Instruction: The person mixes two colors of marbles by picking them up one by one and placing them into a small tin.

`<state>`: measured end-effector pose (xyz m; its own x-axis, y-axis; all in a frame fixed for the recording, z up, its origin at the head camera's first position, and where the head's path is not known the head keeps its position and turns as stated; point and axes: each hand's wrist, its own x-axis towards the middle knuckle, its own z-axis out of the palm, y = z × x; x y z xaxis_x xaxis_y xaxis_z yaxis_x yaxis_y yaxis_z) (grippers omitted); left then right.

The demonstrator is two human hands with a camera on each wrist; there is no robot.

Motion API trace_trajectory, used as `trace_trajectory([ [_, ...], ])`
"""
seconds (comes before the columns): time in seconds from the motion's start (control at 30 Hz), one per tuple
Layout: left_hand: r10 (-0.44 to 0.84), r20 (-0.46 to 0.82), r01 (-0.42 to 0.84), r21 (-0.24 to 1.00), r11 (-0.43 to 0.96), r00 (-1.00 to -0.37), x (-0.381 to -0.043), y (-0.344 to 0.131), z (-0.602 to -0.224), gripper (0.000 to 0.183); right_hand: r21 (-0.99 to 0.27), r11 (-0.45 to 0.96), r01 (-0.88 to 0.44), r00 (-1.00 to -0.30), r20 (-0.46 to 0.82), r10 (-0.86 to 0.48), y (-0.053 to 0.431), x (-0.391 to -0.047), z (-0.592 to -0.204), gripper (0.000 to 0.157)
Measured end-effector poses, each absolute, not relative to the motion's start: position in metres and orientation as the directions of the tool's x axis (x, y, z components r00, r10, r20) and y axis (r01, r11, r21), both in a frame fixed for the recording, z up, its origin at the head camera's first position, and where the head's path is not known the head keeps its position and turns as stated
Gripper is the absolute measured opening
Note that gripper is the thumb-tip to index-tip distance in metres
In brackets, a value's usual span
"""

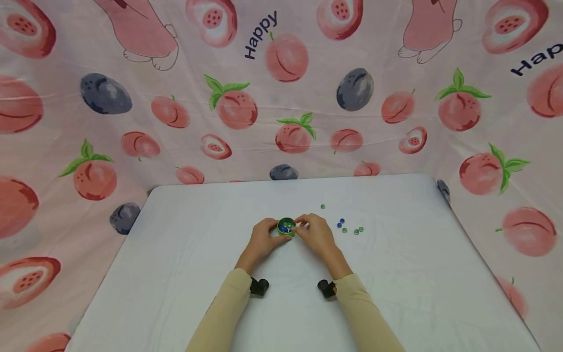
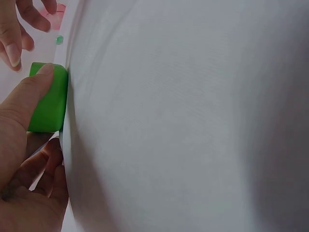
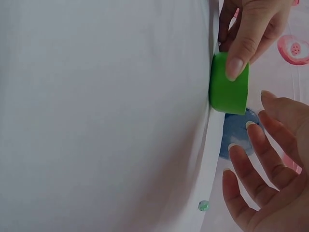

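Observation:
A small green bowl (image 1: 287, 233) sits near the middle of the table, with blue and green glass marbles (image 1: 286, 228) inside. My left hand (image 1: 265, 238) grips it from the left, the thumb pressed on its near wall and the fingers behind. In the left wrist view the bowl's smooth green side (image 2: 52, 106) stands upright under that thumb. My right hand (image 1: 317, 235) hovers at the bowl's right rim, thumb and forefinger close to the opening. Seen from the right wrist, its fingers (image 3: 260, 179) are loosely bent and spread, with nothing visible between them.
To the right of the hands several loose marbles lie on the white tabletop (image 1: 396, 274), among them a blue marble (image 1: 342, 221) and a green marble (image 1: 361, 229). Another green marble (image 1: 323, 207) lies farther back. A fruit-print cloth (image 1: 246, 156) hangs behind the table.

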<state>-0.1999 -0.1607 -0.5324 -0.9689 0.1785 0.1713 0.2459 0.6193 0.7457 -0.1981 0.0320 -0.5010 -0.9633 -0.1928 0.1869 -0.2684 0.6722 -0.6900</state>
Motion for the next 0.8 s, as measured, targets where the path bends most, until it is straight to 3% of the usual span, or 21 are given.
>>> trace_trajectory([
  [0.8, 0.170, 0.133, 0.211, 0.756, 0.620, -0.976, -0.199, -0.161, -0.530, 0.051, -0.578, 0.789, -0.207, -0.974, 0.194, -0.113, 0.080, -0.184, -0.490, 0.022],
])
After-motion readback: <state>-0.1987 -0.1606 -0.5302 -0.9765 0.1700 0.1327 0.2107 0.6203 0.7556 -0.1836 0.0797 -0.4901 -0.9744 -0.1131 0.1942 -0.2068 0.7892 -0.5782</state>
